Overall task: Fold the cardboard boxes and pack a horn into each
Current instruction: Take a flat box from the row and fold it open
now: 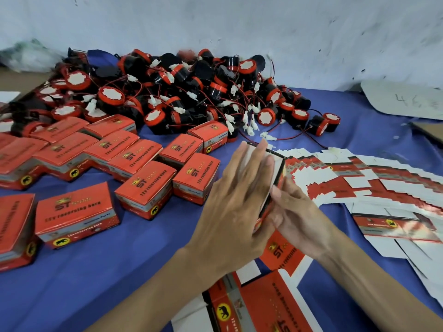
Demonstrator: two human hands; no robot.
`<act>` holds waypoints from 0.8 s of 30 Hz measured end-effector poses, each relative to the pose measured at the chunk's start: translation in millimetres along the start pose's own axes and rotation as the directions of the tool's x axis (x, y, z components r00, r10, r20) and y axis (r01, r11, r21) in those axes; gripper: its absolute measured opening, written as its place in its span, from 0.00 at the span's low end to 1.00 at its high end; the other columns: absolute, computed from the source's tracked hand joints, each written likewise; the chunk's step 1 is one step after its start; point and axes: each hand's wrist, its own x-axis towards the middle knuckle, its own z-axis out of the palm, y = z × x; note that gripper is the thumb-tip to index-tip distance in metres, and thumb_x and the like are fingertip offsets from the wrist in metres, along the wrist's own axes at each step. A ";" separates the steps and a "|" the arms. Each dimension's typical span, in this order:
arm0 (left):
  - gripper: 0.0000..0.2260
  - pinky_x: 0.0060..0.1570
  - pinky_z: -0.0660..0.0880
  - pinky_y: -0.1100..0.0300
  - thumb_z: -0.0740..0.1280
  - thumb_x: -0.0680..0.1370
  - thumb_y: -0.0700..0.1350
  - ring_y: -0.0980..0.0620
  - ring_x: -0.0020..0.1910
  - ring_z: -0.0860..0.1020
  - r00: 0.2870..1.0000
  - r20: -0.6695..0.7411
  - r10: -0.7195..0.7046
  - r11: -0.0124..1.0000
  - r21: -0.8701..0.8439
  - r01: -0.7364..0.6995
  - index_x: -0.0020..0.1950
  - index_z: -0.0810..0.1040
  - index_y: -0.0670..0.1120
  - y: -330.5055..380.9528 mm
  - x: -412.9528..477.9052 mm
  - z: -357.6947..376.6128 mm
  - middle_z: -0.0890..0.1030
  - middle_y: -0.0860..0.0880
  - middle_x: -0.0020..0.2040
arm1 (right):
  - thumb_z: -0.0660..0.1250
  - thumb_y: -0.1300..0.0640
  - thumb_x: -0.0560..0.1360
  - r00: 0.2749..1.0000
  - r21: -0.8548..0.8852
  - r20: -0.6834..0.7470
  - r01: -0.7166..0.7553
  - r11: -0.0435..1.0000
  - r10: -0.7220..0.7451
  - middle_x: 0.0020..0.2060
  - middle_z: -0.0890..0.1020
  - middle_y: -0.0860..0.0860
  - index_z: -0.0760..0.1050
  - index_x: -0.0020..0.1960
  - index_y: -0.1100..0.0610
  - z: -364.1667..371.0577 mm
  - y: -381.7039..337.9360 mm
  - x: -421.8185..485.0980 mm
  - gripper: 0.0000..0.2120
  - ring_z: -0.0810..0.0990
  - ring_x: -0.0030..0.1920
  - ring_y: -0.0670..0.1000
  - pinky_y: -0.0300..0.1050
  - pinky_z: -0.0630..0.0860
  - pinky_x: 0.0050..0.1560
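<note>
Between my two hands stands a flat box blank (275, 178), red outside and white inside, held edge-up above the blue table. My left hand (230, 202) lies with straight fingers pressed against its left face. My right hand (294, 212) grips its right side from below, thumb on the edge. A big heap of black-and-red horns (182, 92) with red wires and white plugs fills the back of the table. Several folded red boxes (143, 185) stand at the left. A fan of flat blanks (374, 180) spreads out to the right.
More flat blanks (259, 305) lie under my forearms at the near edge. A blue cloth (96, 271) covers the table. A white wall (239, 27) rises behind the horns. A grey sheet with writing (407, 99) and a brown cardboard piece (429, 133) lie at the far right.
</note>
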 end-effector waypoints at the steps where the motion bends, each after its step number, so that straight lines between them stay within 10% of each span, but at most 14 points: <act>1: 0.31 0.72 0.61 0.48 0.68 0.77 0.45 0.41 0.76 0.55 0.998 -0.058 -0.002 1.000 -0.025 0.001 0.75 0.59 0.36 0.1 -0.6 0.3 0.57 0.39 0.77 | 0.78 0.51 0.65 1.000 -0.008 -0.003 0.007 1.000 -0.007 0.45 0.85 0.53 0.82 0.51 0.52 3.6 1.8 0.3 0.15 0.84 0.44 0.50 0.42 0.80 0.40; 10: 0.16 0.50 0.78 0.59 0.66 0.78 0.49 0.47 0.64 0.72 0.936 -0.350 -0.039 0.996 -0.090 0.007 0.46 0.77 0.35 -2.9 -1.2 1.1 0.73 0.37 0.60 | 0.72 0.59 0.69 0.990 0.107 -0.064 0.136 0.985 -0.129 0.53 0.82 0.57 0.80 0.57 0.56 18.5 6.3 -1.4 0.16 0.82 0.54 0.55 0.45 0.79 0.50; 24: 0.23 0.72 0.60 0.58 0.63 0.79 0.49 0.46 0.74 0.62 0.972 -0.194 -0.130 0.976 -0.198 0.091 0.70 0.69 0.38 0.7 -2.4 3.4 0.64 0.39 0.72 | 0.75 0.47 0.67 0.980 0.088 -0.119 0.170 0.981 -0.159 0.53 0.83 0.53 0.81 0.54 0.50 18.5 7.3 -1.2 0.17 0.82 0.55 0.53 0.44 0.80 0.51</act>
